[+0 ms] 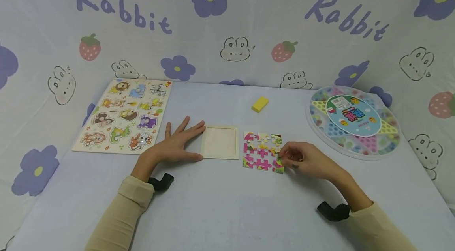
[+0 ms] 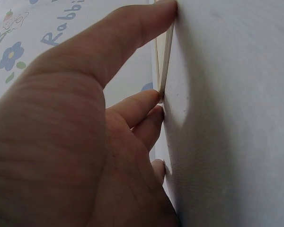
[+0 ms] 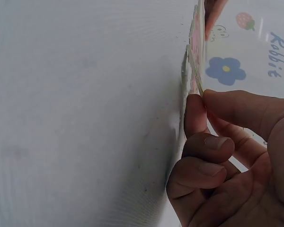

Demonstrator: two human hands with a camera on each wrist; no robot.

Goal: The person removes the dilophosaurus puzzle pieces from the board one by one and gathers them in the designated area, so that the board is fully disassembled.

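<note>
My left hand [image 1: 175, 143] lies with its fingers spread at the left side of a shallow square wooden tray [image 1: 220, 158]. Its thumb touches the tray's lower left corner, and a fingertip meets the upper left one. Jigsaw pieces [image 1: 263, 164] in pink, yellow and green are laid out in rows just right of the tray. At their right edge, my right hand [image 1: 308, 160] pinches a jigsaw piece [image 3: 196, 72] between thumb and index finger. This piece is tilted up in the right wrist view; its picture is hard to make out.
An animal puzzle board [image 1: 117, 146] lies at the left. Behind the pieces is a yellow block [image 1: 260, 104]. At the right rests a round board game in clear packaging [image 1: 355, 118]. A rabbit-print cloth [image 1: 234, 18] hangs behind the table.
</note>
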